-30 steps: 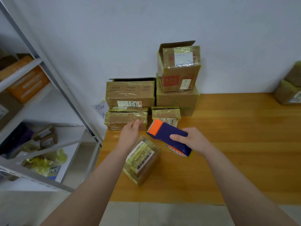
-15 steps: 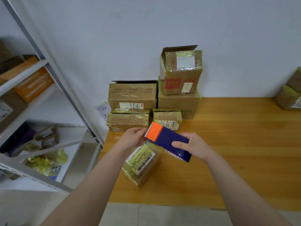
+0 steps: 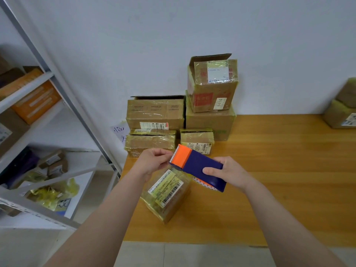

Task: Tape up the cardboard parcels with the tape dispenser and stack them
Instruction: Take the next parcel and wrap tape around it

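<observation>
A small tape-wrapped cardboard parcel [image 3: 166,193] with barcode labels lies on the wooden table [image 3: 279,180] near its left front corner. Just above it my right hand [image 3: 228,173] grips a tape dispenser [image 3: 198,165], blue-bodied with an orange toothed cutter end pointing left. My left hand [image 3: 152,162] is at that cutter end, its fingers curled and pinching at the tape there; the tape itself is too clear to make out. A pile of taped parcels [image 3: 185,120] stands against the wall behind.
A grey metal shelving rack [image 3: 63,105] holding boxes and bags stands to the left of the table. Two more parcels [image 3: 342,110] sit at the table's far right edge. The floor shows below the table's front edge.
My left hand rose from the small parcel to the dispenser's orange cutter end. My right hand lifted the dispenser slightly above the parcel.
</observation>
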